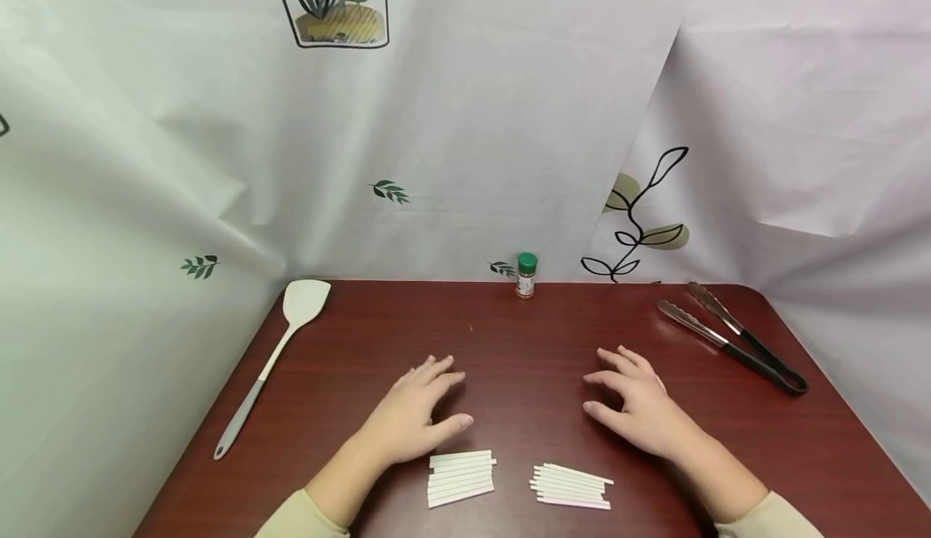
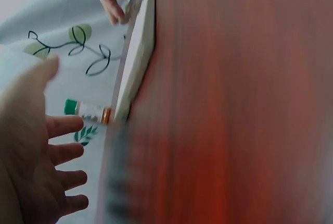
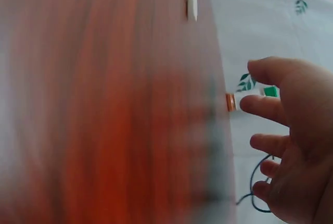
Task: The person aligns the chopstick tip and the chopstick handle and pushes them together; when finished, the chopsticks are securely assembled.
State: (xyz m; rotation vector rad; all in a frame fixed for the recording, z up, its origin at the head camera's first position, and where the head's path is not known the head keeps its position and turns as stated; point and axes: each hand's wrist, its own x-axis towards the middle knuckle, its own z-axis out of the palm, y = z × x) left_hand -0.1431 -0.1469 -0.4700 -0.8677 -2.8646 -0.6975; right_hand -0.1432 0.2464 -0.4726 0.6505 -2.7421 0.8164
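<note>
My left hand (image 1: 414, 413) is over the table with its fingers spread and nothing in them. Just below it in the head view lies a row of flat white sticks (image 1: 461, 478), side by side. My right hand (image 1: 636, 405) is likewise spread and holds nothing. To its lower left is a second bundle of thinner white sticks (image 1: 570, 487), their ends uneven. In the left wrist view my left hand (image 2: 31, 151) shows thumb and fingers apart. The right wrist view has my right hand (image 3: 302, 135) with relaxed fingers.
A white spatula (image 1: 305, 302) with a grey handle lies along the table's left side. Metal tongs (image 1: 727, 340) with black handles rest at the right, spread apart. A small green-capped bottle (image 1: 526, 276) stands at the back edge, before a patterned white cloth (image 1: 465, 118).
</note>
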